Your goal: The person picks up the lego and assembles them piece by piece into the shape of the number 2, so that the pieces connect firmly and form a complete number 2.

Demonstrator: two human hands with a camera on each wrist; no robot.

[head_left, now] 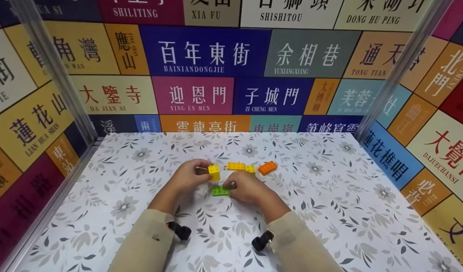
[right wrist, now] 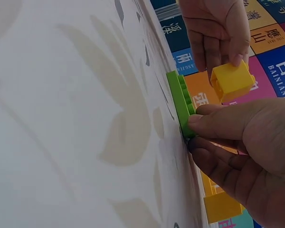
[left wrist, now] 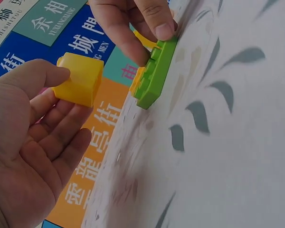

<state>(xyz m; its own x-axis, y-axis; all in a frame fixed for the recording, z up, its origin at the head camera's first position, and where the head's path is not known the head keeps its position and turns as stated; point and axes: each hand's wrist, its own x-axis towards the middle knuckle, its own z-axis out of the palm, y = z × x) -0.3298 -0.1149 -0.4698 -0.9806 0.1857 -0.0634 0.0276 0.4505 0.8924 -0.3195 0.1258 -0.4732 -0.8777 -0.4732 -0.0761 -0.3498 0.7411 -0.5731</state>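
- The left hand (head_left: 190, 175) pinches a yellow block (head_left: 214, 173) between its thumb and fingers, and it holds this block in the air, above the bench (head_left: 329, 189). The other fingers of this hand are loosely bent (the left wrist view shows this well).
- The yellow block is upright, with its studs at the top and its lower side toward the bench.
- The right hand (head_left: 246, 187) holds one end of a green brick (head_left: 220, 191) in a narrow pinch of thumb and fingers.
- The green brick lies on the bench, its studs upward, near the yellow block but apart from it. In the head view it is a little lower than the block.
- Behind the right hand there is a long yellow brick (head_left: 236, 166), and just beside it a smaller yellow brick (head_left: 250, 169). The hand hides a part there, so I cannot tell if these two are touching.
- An orange brick (head_left: 267, 168) lies to the right of them, separate and turned at an angle.
- The bench has a white cover with grey leaves and flowers.
- Both arms wear beige sleeves (head_left: 144, 241), with a small black device (head_left: 180, 230) at each wrist.
- Behind the bench stands a wall (head_left: 209, 56) of coloured panels with Chinese characters and Latin letters (one reads "YING EN MEN").
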